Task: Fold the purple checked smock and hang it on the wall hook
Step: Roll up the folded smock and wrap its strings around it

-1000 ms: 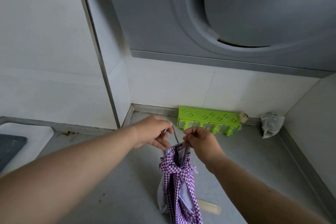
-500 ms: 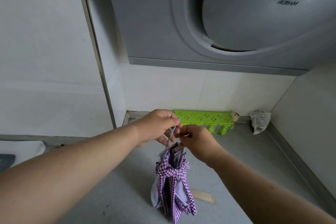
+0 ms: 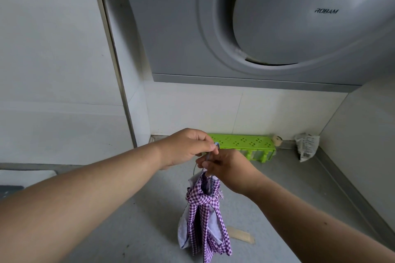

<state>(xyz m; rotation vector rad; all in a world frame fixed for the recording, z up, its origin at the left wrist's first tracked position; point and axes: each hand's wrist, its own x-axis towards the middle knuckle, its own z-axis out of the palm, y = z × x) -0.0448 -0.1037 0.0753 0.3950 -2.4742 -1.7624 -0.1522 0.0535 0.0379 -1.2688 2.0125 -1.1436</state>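
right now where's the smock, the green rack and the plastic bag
smock (image 3: 204, 218), head view, on the checked cloth below the knot
green rack (image 3: 243, 141), head view, on its perforated top face
plastic bag (image 3: 306, 146), head view, on its crumpled middle

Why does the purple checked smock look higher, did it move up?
Yes. The tied purple checked smock has risen: its top, earlier below the green plastic hook rack, now hangs nearly level with it, and it sits further left.
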